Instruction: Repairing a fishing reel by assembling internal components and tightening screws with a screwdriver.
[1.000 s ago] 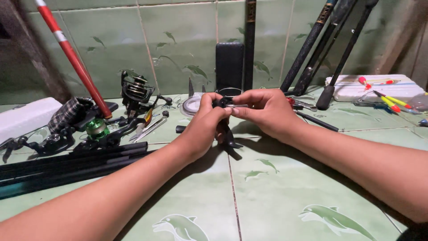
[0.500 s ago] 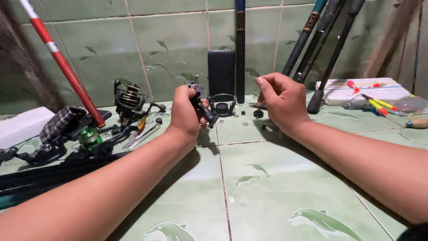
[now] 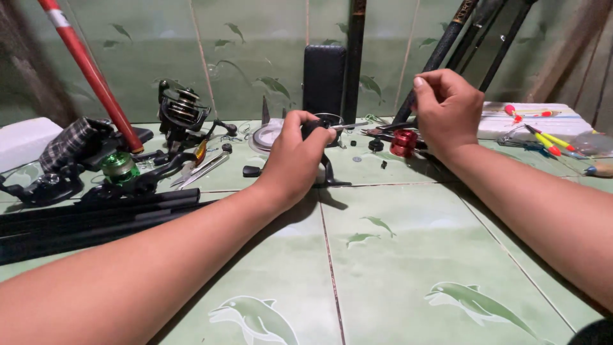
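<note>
Left hand (image 3: 295, 156) on reel body (image 3: 322, 137), right hand (image 3: 447, 108) raised apart.
Left grip is clenched round the black reel body, its foot resting on the green tiled bench (image 3: 396, 255). Right grip is pinched shut above the red spool (image 3: 403, 142); can't tell if it's holding anything. Second reel (image 3: 182, 112) sits far left.

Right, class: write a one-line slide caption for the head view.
Left hand grips a black reel body on the green tiled surface; right hand raised above a red spool.
</note>
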